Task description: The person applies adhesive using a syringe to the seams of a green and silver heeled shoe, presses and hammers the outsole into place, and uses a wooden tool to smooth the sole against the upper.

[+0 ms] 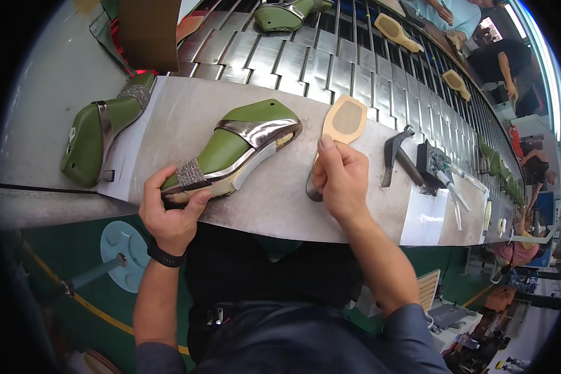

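A sandal upper with a shiny bronze strap and a grey woven band is stretched over a green shoe last. My left hand grips it at the woven-band end, fingers on one side and thumb on the other; it lies tilted on the bench, its pale sole edge toward me. My right hand is closed, thumb on top, on the narrow part of a tan shoe sole with a brownish forefoot patch. Below that fist a dark rounded end shows; I cannot tell whether it belongs to the sole.
Another green last with a sandal upper lies at the left. A hammer, a dark block and brushes rest at the right. Beyond the bench runs a metal-slat conveyor carrying soles and lasts. Several people work farther right.
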{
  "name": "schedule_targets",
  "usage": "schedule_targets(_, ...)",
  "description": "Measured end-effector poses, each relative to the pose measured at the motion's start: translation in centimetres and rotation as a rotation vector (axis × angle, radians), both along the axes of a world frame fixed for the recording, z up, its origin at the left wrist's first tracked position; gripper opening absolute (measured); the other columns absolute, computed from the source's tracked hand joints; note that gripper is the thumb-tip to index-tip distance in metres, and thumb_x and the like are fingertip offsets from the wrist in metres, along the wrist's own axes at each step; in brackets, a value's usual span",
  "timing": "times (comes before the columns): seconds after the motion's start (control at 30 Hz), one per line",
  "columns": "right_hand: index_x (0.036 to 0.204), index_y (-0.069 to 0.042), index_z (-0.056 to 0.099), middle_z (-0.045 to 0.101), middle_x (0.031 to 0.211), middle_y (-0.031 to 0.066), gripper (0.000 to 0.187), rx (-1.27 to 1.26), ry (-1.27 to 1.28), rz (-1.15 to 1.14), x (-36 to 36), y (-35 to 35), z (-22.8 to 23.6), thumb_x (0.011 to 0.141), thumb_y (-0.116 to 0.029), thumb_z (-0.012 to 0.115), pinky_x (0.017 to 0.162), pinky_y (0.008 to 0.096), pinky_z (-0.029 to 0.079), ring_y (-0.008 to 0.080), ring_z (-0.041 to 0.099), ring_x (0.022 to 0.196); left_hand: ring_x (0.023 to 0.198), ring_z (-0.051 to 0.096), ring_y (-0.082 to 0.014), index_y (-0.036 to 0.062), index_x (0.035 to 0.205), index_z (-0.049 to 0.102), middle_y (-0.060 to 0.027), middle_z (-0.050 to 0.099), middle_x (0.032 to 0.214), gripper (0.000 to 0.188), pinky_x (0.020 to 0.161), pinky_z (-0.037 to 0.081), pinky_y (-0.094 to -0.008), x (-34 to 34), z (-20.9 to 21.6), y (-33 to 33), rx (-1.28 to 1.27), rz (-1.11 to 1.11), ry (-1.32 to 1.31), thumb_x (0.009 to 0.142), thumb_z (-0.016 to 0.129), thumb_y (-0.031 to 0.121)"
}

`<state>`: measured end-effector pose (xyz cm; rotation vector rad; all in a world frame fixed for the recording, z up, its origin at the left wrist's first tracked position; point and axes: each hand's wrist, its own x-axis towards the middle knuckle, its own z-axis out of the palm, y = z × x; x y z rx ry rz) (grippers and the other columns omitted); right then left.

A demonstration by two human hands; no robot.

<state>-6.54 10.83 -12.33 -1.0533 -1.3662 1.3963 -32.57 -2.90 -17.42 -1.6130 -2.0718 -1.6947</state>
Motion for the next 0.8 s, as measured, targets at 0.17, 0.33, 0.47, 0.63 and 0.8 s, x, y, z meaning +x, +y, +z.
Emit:
schedule_targets(0.17,0.062,-0.009,0.048,0.046,0.058,-0.0070,0.051,-0.001,0.016,0.042,2.6,-0.8,0.9,0.107,-0.022,0.068,0.047,0.0261,0.027,0.0021,0.036,0.053,0.090,0.075,-0.0276,0.0003,0.128,0.064,-0.0152,0.074,0.103,0.065,0.081,0.060,-0.0374,-0.5,1.1,-0.5,-0.030,-0.076,0.044,0.082,0.094,0.035)
schedule_targets(0.33,0.063,-0.010,0.045,0.045,0.059,-0.0076,0.046,0.039,-0.103,-0.051,2.6,-1.1,-0.5,0.100,-0.011,0.073,0.049,0.0260,0.024,0.0018,0.033,0.055,0.096,0.075,-0.0270,-0.0011,0.130,0.062,-0.0170,0.073,0.109,0.056,0.085,0.059,-0.0363,-1.9,3.6,-0.9,-0.177,-0.275,-0.086,0.088,0.089,0.023)
schedule_targets(0.47,0.065,-0.009,0.045,0.043,0.056,-0.0091,0.045,0.078,-0.116,-0.056,2.6,-1.0,-1.3,0.100,-0.011,0.073,0.048,0.0262,0.023,0.0014,0.032,0.052,0.096,0.072,-0.0174,-0.0023,0.129,0.062,-0.0122,0.075,0.105,0.056,0.085,0.057,-0.0320,-1.6,9.0,-2.7,-0.149,-0.279,-0.162,0.085,0.092,0.017)
schedule_targets(0.63,0.096,-0.001,0.061,0.060,0.088,0.0041,0.019,0.144,-0.107,-0.154,2.7,-2.0,-0.3,0.095,-0.011,0.076,0.069,0.0287,0.046,0.0102,0.055,0.078,0.095,0.067,-0.0100,-0.0051,0.120,0.067,-0.0056,0.073,0.105,0.038,0.086,0.054,-0.0255,0.1,14.7,3.3,0.171,-0.248,-0.394,0.093,0.086,0.014)
schedule_targets(0.8,0.113,0.003,0.065,0.054,0.153,0.0276,0.030,0.481,-0.670,-0.107,7.0,-5.6,-0.4,0.088,-0.008,0.078,0.116,0.0463,0.043,0.0361,0.057,0.139,0.105,0.069,-0.0142,-0.0043,0.136,0.059,-0.0146,0.072,0.124,0.045,0.095,0.056,-0.0293,1.5,13.9,6.0,0.312,-0.452,-0.631,0.100,0.077,0.016)
